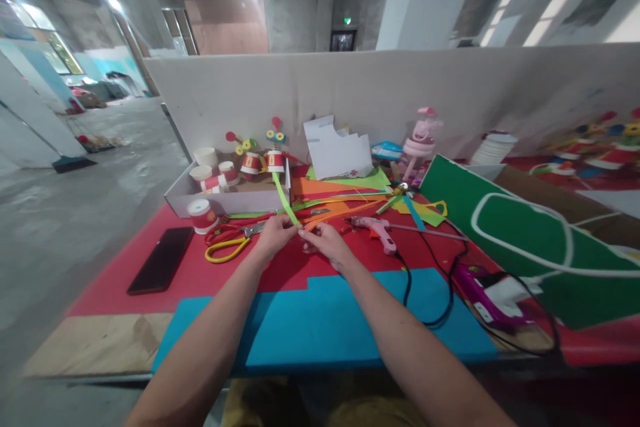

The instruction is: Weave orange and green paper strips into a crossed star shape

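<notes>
My left hand (277,235) pinches a lime-green paper strip (283,195) near its lower end, and the strip rises away from me towards the paper-cup figures. Close against it, my right hand (327,243) pinches an orange paper strip (345,212) whose length runs back to the right. The two strips' ends meet between my fingertips; whether they are joined, I cannot tell. Left of my left hand lie scissors (230,250) with yellow and red handles. To the right of my right hand a pink glue gun (377,230) rests on the red table covering (280,273).
A black phone (161,260) lies at left. Behind it stands a white box (235,203) with paper cups and cup figures (275,157). Coloured paper (420,209) is spread at the back. A green board (525,240), purple power strip (487,297) and black cables occupy the right.
</notes>
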The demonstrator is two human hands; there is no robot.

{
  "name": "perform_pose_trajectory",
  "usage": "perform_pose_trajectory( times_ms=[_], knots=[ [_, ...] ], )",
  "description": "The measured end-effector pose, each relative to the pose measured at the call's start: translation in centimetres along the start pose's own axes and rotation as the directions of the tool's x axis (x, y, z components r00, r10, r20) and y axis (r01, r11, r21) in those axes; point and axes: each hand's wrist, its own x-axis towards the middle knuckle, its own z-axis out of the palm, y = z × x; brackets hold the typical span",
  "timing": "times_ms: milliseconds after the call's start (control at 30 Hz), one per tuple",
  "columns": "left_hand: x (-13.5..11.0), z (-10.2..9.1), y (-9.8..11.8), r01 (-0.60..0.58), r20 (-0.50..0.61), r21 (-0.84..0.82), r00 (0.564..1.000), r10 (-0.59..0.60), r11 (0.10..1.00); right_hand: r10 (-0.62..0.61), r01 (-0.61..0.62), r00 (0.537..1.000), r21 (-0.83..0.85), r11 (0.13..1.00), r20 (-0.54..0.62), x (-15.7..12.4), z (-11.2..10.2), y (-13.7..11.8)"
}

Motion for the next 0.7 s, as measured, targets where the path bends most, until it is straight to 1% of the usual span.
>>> perform_pose_trajectory(
  times_ms=[67,133,233,300,400,467,600,700],
  knots=[
    [-0.1,0.0,0.1,0.03,0.018,-0.058,0.999,-0.029,0.998,-0.015,0.015,1.0,0.01,1.0,-0.012,0.1,0.0,0.1],
    [-0.2,0.1,0.2,0.051,0.05,-0.152,0.998,-0.044,0.987,-0.006,0.007,1.0,0.05,0.999,-0.03,0.2,0.0,0.3],
    [-0.2,0.1,0.2,0.056,0.095,-0.307,0.995,-0.028,0.95,0.028,-0.023,0.999,0.14,0.99,-0.033,0.4,0.0,0.5],
    [-0.1,0.1,0.2,0.053,0.105,-0.358,0.994,-0.017,0.932,0.038,-0.032,0.999,0.177,0.984,-0.033,0.5,0.1,0.6],
    [-0.1,0.1,0.2,0.048,0.103,-0.377,0.995,-0.01,0.925,0.048,-0.036,0.998,0.218,0.975,-0.049,0.6,0.2,0.8],
    [-0.1,0.2,0.2,0.052,0.113,-0.396,0.994,-0.008,0.917,0.054,-0.029,0.995,0.27,0.962,-0.087,0.7,0.2,0.9],
    [-0.2,0.4,-0.1,0.139,0.171,-0.4,0.982,-0.075,0.906,0.059,0.01,0.984,0.38,0.925,-0.167,0.9,0.2,1.0],
    [-0.2,0.7,-0.4,0.187,0.188,-0.381,0.975,-0.122,0.905,0.042,0.033,0.979,0.361,0.932,-0.199,1.0,0.2,0.9]
  ],
)
